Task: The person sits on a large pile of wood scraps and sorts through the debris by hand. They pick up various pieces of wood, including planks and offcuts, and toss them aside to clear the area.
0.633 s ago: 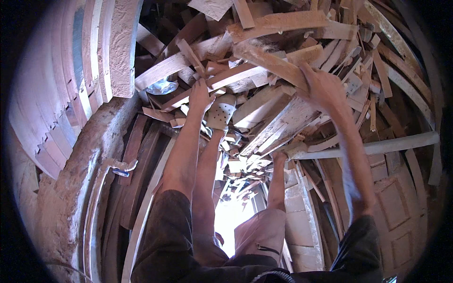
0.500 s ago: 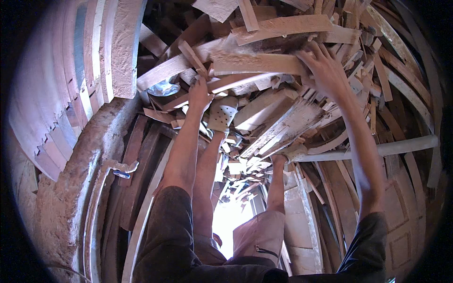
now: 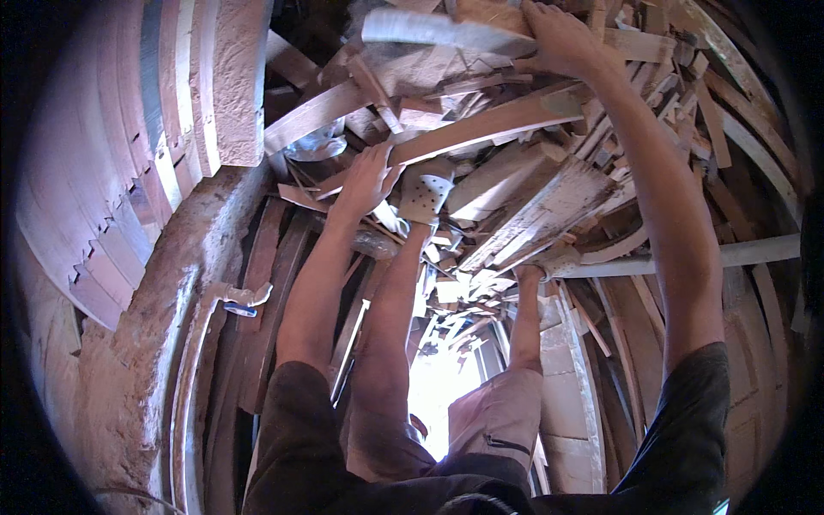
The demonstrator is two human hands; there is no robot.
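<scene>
My right hand point(image 3: 573, 45) reaches far forward, closed on the right end of a short wooden board point(image 3: 446, 34). That board is lifted over the heap and looks smeared by motion. Nearer to me, my left hand point(image 3: 365, 182) is closed around a long wooden strip point(image 3: 489, 129) close to its left end. The strip slants up to the right across the scrap wood. Just right of the left hand is a pale perforated clog point(image 3: 427, 193) on my foot.
Scrap wood point(image 3: 532, 202) lies heaped all around. Stacked boards point(image 3: 236, 86) stand at the left by a rough ledge point(image 3: 215, 223). A pale pipe point(image 3: 687, 257) crosses at the right. A clear plastic bag point(image 3: 316, 144) lies among the offcuts.
My right hand has carried the short board forward and away, uncovering the long strip beneath. My left hand now grips that strip. The view has shifted slightly.
</scene>
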